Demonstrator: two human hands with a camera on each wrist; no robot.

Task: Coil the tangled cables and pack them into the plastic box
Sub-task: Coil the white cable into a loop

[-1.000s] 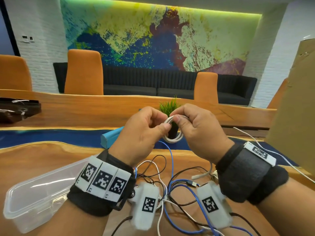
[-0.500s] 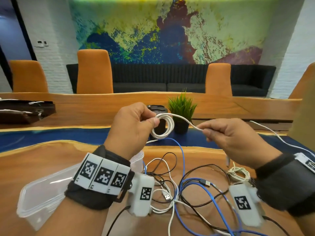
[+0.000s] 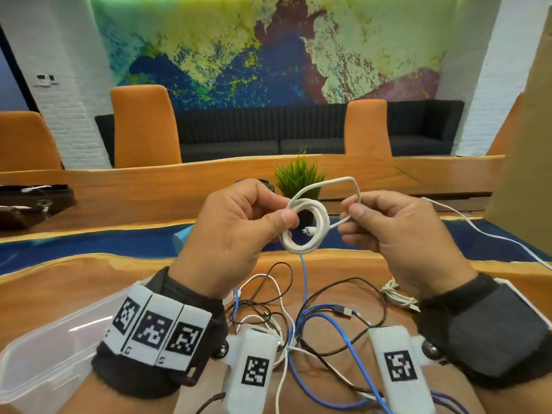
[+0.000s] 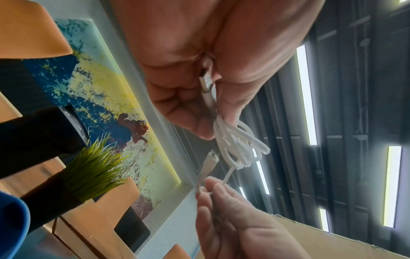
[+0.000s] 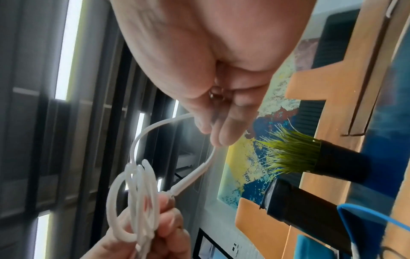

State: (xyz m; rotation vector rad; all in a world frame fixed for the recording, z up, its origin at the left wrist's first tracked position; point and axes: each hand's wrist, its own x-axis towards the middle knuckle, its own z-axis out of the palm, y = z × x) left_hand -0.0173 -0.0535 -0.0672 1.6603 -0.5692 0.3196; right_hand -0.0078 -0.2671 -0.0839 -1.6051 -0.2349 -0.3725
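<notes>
Nearest us, beside the tangled cables (image 3: 313, 321) that lie on the wooden table (image 3: 59, 282), the clear plastic box (image 3: 44, 363) sits to their left, under our left forearm. Above the tangle we raise both hands, knuckles toward us, wrists bent slightly inward. Our left hand (image 3: 236, 234) curls its fingers and presses the thumb onto the white cable coil (image 3: 304, 228), pinching its left side so the loops hang upright; in the left wrist view a USB plug (image 4: 205, 82) lies tucked in that palm. Our right hand (image 3: 397, 231), just right of the coil, pinches the cable's free end between thumb and fingertips, and the slack arches up and over from the coil into that pinch. Beyond the coil stands a small green potted plant (image 3: 298, 174), with orange chairs (image 3: 143, 127) farther back.
</notes>
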